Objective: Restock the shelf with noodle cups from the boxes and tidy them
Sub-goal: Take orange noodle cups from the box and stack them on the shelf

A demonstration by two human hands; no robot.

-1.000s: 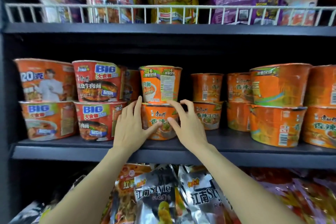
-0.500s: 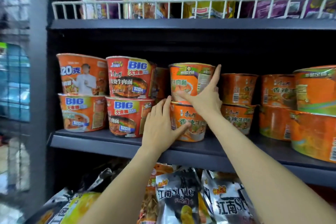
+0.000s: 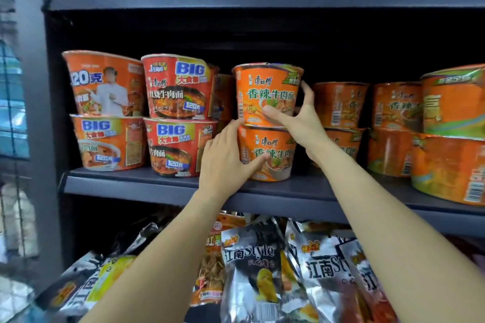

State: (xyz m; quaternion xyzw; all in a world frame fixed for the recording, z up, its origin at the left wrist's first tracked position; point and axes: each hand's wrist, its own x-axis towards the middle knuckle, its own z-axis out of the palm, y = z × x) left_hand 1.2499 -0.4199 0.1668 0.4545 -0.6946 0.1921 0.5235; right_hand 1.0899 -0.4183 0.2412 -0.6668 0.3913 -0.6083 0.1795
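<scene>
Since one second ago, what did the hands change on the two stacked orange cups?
The right hand rose from the lower orange cup to grip the upper orange cup, turning its label forward. The left hand stayed on the lower cup. The red cups stayed put.

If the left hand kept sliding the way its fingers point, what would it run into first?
The left hand already touches the lower orange cup; its fingers point up and back along that cup's left side, probably into the dark gap beside the red cups, though depth is unclear.
</scene>
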